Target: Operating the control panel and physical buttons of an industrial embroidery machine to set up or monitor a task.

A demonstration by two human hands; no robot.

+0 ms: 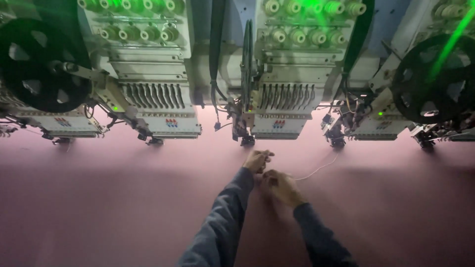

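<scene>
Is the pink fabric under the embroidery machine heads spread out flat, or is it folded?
Spread flat: the pink fabric shows no folds beneath the machine heads. The left hand and right hand handle a white thread above it.

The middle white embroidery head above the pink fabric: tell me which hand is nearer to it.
Left. The left hand sits just below the embroidery head; the right hand is lower, farther back on the pink fabric.
</scene>
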